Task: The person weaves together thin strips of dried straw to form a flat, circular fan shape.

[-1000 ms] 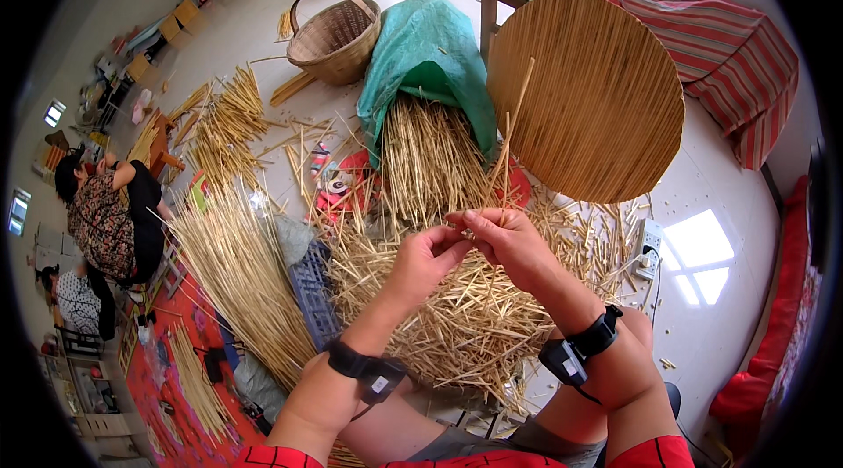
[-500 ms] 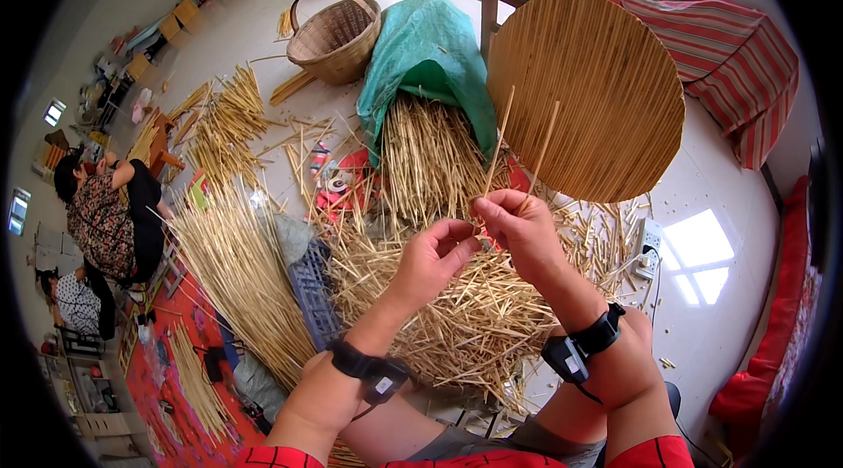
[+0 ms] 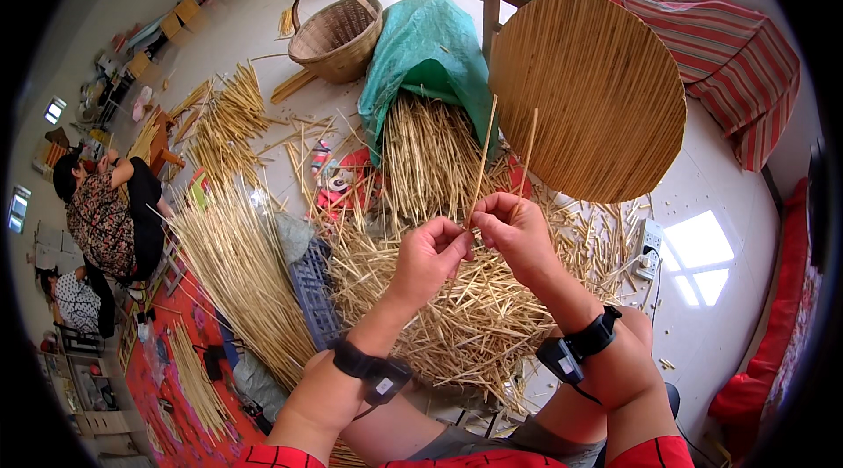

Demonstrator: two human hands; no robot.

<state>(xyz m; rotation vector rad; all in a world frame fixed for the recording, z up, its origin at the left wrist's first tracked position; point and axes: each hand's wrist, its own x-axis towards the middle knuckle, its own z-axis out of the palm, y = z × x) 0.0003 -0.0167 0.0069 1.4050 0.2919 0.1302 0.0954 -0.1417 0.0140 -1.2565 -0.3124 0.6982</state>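
In front of me my left hand (image 3: 430, 259) and my right hand (image 3: 520, 235) are close together, fingertips nearly touching. A thin straw stalk (image 3: 484, 152) rises from between the pinched fingers of both hands. My right hand is closed around a second straw stalk (image 3: 529, 147), which sticks up beside its knuckles. Below my hands spreads a loose heap of short cut straw pieces (image 3: 465, 314). Just beyond, a bundle of straw (image 3: 426, 161) pokes out of a green sack (image 3: 421, 38). The lower stalk ends are hidden by my fingers.
Long straw (image 3: 241, 270) lies at the left beside a blue plastic crate (image 3: 313, 288). A wicker basket (image 3: 338, 46) stands far left, and a round slatted panel (image 3: 588, 99) leans at the right. A power strip (image 3: 648, 248) lies on the floor. Two people (image 3: 114, 218) sit far left.
Both hands have shifted slightly left and down, still pinched. The upright stalks moved left with them and stand a little more upright.
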